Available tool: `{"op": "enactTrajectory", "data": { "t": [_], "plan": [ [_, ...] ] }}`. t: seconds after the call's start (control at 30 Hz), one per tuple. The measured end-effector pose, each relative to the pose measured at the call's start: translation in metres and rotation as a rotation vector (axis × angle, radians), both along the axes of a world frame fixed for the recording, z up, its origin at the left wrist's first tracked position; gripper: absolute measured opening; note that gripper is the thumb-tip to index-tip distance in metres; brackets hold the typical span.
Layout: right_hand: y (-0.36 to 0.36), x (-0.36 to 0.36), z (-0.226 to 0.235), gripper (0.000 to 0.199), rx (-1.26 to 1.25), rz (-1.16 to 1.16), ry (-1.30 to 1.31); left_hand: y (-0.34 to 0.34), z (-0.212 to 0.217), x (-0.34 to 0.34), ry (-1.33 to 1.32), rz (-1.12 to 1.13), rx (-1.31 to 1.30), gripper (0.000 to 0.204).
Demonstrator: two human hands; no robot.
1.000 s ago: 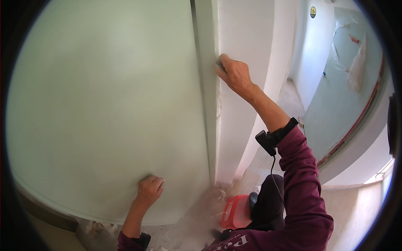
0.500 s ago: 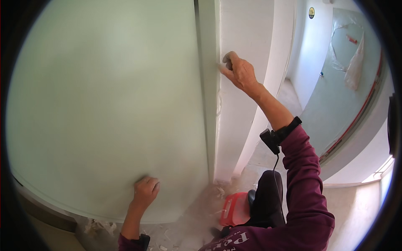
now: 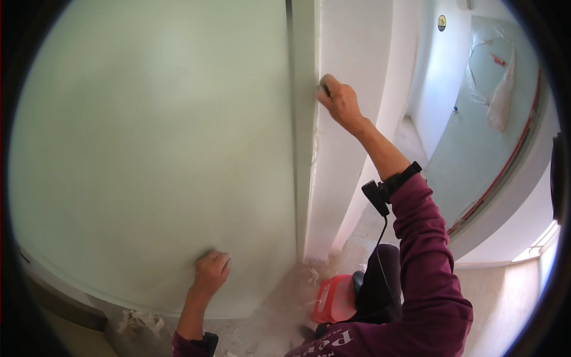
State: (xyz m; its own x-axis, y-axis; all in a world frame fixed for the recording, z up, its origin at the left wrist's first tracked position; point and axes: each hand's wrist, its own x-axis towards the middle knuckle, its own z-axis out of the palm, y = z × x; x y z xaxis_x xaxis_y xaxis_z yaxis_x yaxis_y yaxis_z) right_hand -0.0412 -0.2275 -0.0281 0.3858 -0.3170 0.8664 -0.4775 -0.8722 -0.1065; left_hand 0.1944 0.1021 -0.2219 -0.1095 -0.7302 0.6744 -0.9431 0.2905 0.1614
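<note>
A large pale green door panel (image 3: 148, 149) fills the left and middle of the view. My left hand (image 3: 213, 271) is closed in a fist at its lower part, with a soft shadow just above the knuckles. Higher up on the right, my right hand (image 3: 340, 101) is pinched at the rough, whitish edge where the green door frame (image 3: 305, 119) meets the white wall (image 3: 351, 44). Its fingertips are slightly blurred, and whatever lies between them is hidden. A black strap with a small cabled device (image 3: 376, 196) circles my right wrist.
A red plastic stool (image 3: 336, 297) stands by my leg (image 3: 380, 285). Torn scraps (image 3: 143, 321) and dust lie on the floor below the door. To the right is another green door (image 3: 476, 131) with loose plastic film (image 3: 499, 107) hanging from it.
My right hand has come closer to the frame edge and its fingers have drawn tighter. My left hand has barely moved. The view has shifted slightly.
</note>
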Motion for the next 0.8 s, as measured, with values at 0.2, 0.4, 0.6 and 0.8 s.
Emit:
{"op": "enactTrajectory", "data": {
  "t": [0.2,0.4,0.6,0.8],
  "plan": [
    [0.009,0.001,-0.007,0.012,0.075,0.005,-0.126,-0.001,-0.006,0.002,0.000,0.011,0.009,0.013],
    [0.006,0.010,-0.007,0.014,-0.065,-0.076,-0.103,-0.002,-0.006,0.002,0.015,0.013,0.020,0.012],
    [0.007,0.007,-0.002,0.010,0.011,-0.169,-0.019,-0.003,-0.007,0.000,-0.032,0.007,-0.029,0.012],
    [0.010,0.007,0.005,0.011,0.076,-0.109,-0.070,-0.001,-0.003,-0.005,-0.023,0.014,-0.041,0.012]
  ]
}}
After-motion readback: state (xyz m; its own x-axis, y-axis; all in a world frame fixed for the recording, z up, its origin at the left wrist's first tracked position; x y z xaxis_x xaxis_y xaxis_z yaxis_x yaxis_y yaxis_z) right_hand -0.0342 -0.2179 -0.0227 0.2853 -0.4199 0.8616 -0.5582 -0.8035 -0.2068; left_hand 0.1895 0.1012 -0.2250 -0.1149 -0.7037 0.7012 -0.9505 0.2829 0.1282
